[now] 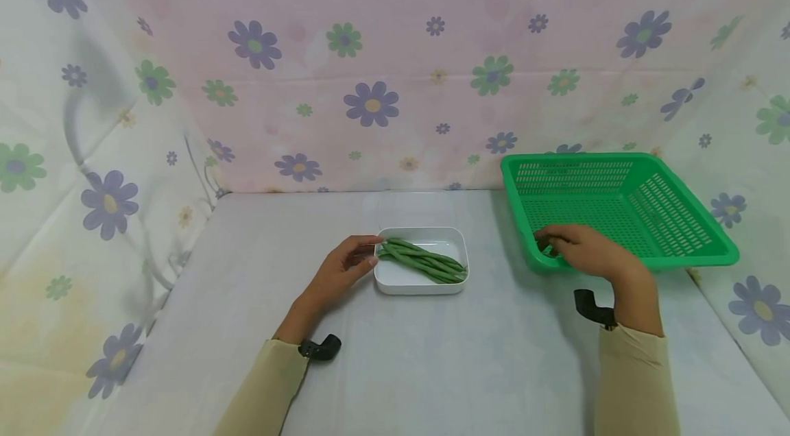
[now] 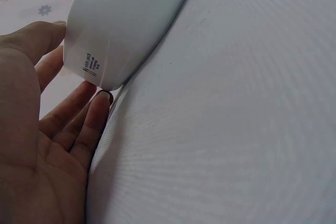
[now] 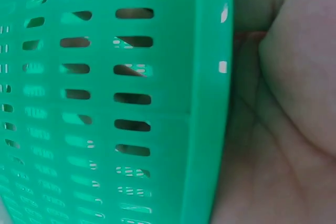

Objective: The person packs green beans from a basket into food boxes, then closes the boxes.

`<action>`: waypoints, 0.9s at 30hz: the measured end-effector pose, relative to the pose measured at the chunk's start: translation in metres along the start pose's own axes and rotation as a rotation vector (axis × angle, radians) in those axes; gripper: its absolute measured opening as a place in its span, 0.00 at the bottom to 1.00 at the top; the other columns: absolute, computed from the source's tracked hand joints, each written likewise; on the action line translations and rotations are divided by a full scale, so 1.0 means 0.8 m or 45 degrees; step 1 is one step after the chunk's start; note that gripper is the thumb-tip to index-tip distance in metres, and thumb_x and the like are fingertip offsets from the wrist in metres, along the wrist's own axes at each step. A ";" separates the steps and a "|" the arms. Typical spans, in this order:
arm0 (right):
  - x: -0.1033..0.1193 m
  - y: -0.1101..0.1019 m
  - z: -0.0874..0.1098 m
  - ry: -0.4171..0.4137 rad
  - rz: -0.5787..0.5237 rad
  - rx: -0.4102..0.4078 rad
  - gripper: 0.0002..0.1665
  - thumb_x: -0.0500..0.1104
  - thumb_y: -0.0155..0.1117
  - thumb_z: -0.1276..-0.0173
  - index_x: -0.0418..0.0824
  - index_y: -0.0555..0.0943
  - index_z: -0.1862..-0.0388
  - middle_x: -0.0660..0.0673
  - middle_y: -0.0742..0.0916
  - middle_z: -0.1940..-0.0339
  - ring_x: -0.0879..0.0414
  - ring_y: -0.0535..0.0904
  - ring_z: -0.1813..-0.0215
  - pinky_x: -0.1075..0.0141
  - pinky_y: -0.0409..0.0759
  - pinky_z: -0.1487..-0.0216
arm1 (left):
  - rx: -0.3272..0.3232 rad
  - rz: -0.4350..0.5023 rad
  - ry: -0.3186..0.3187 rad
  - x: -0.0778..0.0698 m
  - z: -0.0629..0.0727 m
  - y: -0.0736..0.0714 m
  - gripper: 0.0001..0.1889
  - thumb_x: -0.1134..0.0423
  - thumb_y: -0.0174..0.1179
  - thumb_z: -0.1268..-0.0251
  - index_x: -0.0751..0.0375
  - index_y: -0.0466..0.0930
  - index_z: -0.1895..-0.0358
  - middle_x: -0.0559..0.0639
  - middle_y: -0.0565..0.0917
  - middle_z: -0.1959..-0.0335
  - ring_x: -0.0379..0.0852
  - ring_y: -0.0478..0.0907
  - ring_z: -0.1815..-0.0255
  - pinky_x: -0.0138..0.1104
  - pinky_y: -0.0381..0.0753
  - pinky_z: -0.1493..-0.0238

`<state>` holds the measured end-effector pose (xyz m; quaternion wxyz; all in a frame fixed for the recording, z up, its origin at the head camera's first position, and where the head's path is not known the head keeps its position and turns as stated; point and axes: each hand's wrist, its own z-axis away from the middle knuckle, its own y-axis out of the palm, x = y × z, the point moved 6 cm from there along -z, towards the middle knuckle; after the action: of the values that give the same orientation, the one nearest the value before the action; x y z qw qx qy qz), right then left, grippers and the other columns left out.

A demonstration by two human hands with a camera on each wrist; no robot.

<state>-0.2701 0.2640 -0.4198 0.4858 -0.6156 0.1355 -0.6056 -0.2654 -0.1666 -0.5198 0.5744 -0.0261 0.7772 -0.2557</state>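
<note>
A shallow white rectangular dish (image 1: 395,278) stands on the table, with several long green beans (image 1: 426,261) lying slantwise in it. My left hand (image 1: 338,270) is at the dish's left end, thumb and fingertips against its outer wall; the left wrist view shows the thumb tip (image 2: 59,24) at the dish edge and the other fingers spread below. Over the front left corner of a green plastic basket (image 1: 691,259), my right hand (image 1: 583,249) reaches inside with fingers bent down. The basket wall hides those fingertips in the right wrist view, and I cannot tell whether they hold anything.
A white cloth (image 1: 469,367) covers the table. Flower-patterned curtains hang behind (image 1: 420,141) and at both sides. The basket has slotted walls and a raised rim, and stands near the back right of the table. A black wrist mount (image 1: 321,348) sticks out from the left sleeve.
</note>
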 end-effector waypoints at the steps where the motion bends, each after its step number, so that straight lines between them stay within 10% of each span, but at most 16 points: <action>1: 0.000 0.000 0.000 0.004 -0.003 -0.002 0.22 0.35 0.42 0.14 0.29 0.79 0.33 0.37 0.87 0.44 0.42 0.84 0.44 0.47 0.83 0.45 | 0.000 0.000 0.001 0.000 0.000 0.000 0.23 0.61 0.62 0.19 0.45 0.75 0.26 0.44 0.76 0.27 0.48 0.76 0.28 0.43 0.80 0.30; 11: 0.000 0.001 -0.002 -0.049 0.088 0.024 0.29 0.26 0.43 0.34 0.28 0.83 0.39 0.37 0.88 0.45 0.37 0.82 0.41 0.43 0.83 0.44 | -0.003 -0.002 0.015 -0.005 0.001 -0.001 0.23 0.61 0.63 0.20 0.47 0.75 0.26 0.46 0.77 0.27 0.50 0.76 0.27 0.43 0.80 0.30; 27: 0.001 -0.004 0.005 -0.097 -0.031 -0.028 0.20 0.26 0.47 0.24 0.36 0.83 0.44 0.45 0.87 0.52 0.50 0.81 0.52 0.60 0.82 0.55 | 0.004 0.033 0.016 -0.003 0.001 0.000 0.23 0.62 0.62 0.19 0.46 0.75 0.26 0.44 0.76 0.27 0.49 0.76 0.28 0.42 0.79 0.31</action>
<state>-0.2679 0.2665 -0.4158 0.4764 -0.6450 0.1162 -0.5861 -0.2640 -0.1662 -0.5173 0.5727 -0.0137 0.7807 -0.2496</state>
